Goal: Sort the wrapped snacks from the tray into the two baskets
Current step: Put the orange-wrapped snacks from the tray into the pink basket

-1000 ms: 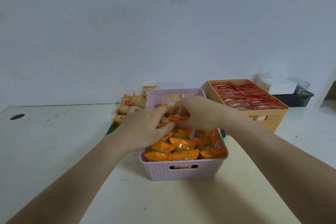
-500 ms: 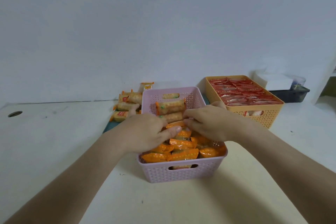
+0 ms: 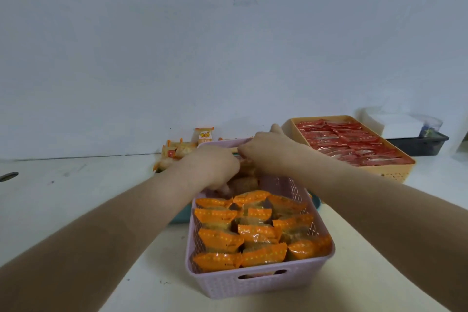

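At the far left of the white worktop [image 3: 76,200] there is a small dark hole near the edge, and further in lies the teal tray [image 3: 180,215], of which only a strip of rim shows under the left forearm and another bit to the right of the lilac basket. On the tray's far end a loose heap of pale, orange-edged wrapped snacks [image 3: 177,151] waits against the wall, one packet standing upright behind the rest. The left hand [image 3: 211,166] reaches into the far end of the lilac basket [image 3: 260,284], fingers curled down among pale packets there; whether they are clamped on one or merely pressing it into place cannot be told, since the knuckles hide the tips. The near half of that basket is packed with orange snacks [image 3: 243,233] in tidy rows. The right hand [image 3: 269,152] meets the left at the basket's far rim, its fingers bunched together and likewise hidden at the tips (so its grip is unclear too). To the right stands the orange basket [image 3: 387,172], filled level with red snacks [image 3: 347,139], and beyond it a dark bin with a white box on top. The step in hand looks like settling pale packets into the back of the lilac basket. The next move probably calls for freeing both hands and reaching over the far rim to the heap on the tray, without dragging the seated rows askew.
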### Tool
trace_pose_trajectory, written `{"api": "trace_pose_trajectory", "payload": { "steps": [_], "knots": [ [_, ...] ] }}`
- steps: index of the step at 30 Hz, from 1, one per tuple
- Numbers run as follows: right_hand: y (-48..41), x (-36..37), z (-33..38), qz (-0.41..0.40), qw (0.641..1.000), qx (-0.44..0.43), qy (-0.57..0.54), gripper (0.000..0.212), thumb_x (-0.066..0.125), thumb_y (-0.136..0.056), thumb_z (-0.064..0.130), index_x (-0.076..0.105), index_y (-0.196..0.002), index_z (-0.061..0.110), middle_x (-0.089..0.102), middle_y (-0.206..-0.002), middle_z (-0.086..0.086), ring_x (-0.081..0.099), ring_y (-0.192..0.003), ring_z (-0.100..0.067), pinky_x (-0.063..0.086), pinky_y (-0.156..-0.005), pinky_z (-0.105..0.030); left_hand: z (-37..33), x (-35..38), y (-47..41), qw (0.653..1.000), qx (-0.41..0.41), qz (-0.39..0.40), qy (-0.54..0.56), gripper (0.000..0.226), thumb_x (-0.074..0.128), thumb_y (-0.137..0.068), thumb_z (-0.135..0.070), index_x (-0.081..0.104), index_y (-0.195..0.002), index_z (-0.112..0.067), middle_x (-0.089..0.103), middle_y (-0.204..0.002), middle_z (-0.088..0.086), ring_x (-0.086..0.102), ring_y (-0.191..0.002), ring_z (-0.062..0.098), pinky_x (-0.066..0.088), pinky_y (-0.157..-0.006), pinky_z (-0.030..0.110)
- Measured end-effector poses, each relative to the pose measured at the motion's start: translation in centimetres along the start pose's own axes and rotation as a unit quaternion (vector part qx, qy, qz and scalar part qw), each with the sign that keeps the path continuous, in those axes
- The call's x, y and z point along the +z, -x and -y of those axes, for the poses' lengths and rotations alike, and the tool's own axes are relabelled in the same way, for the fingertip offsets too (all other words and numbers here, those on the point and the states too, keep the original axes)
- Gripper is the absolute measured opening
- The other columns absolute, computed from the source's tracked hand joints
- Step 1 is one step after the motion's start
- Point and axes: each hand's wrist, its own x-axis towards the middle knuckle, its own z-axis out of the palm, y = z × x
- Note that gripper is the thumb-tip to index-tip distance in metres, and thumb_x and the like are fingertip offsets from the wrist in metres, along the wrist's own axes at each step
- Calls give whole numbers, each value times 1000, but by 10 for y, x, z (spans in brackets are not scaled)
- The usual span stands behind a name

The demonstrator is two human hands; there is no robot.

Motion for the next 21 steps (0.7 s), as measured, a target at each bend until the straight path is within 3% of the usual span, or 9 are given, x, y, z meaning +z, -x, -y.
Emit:
{"api": "trace_pose_trajectory", "payload": {
  "steps": [3, 6, 9, 14, 18, 21],
  "knots": [
    [-2, 7, 2, -37, 999, 0, 19, 21, 51, -95, 27, 58, -115, 22, 61, -120, -2, 49, -115, -25, 32, -94, -44, 3, 3, -5, 999, 23, -16, 30, 23, 63, -88, -40, 55, -80, -21, 56, -71, -6, 57, -72, 16, 54, -71, 33],
    [4, 10, 0, -48, 998, -5, -45, 30, 56, -91, 37, 58, -115, 19, 62, -119, -4, 53, -111, -25, 41, -88, -41, 4, 9, -3, 995, 32, -59, 73, 24, 60, -87, -45, 53, -75, -26, 55, -68, -7, 57, -69, 16, 53, -64, 33],
    [11, 8, -5, -68, 986, 16, -155, 34, 58, -88, 40, 52, -112, 16, 64, -107, -6, 60, -99, -27, 43, -70, -35, 10, 13, 4, 985, 14, -126, 119, 17, 67, -79, -34, 57, -87, -24, 61, -80, -4, 58, -74, 18, 52, -64, 34],
    [17, -6, -16, -76, 961, 40, -264, 34, 63, -83, 27, 58, -116, 22, 54, -95, 2, 53, -94, -19, 34, -71, -31, 32, 12, 31, 932, 10, -225, 285, 32, 68, -78, -11, 63, -99, -35, 53, -99, -7, 53, -92, 15, 48, -80, 38],
    [15, -11, -7, -93, 924, 46, -367, 37, 73, -78, 24, 64, -114, 21, 61, -103, 3, 56, -91, -16, 45, -77, -28, 32, 14, 50, 939, 28, -175, 296, 40, 73, -82, -15, 62, -115, -33, 60, -110, -13, 53, -96, 5, 45, -80, 21],
    [14, -3, 6, -99, 908, 48, -404, 33, 76, -79, 32, 67, -108, 19, 60, -96, 6, 58, -91, -12, 49, -83, -27, 30, 17, 54, 949, 41, -148, 276, 40, 73, -83, -24, 63, -121, -33, 54, -99, -20, 50, -89, 2, 37, -70, 10]
  ]
}}
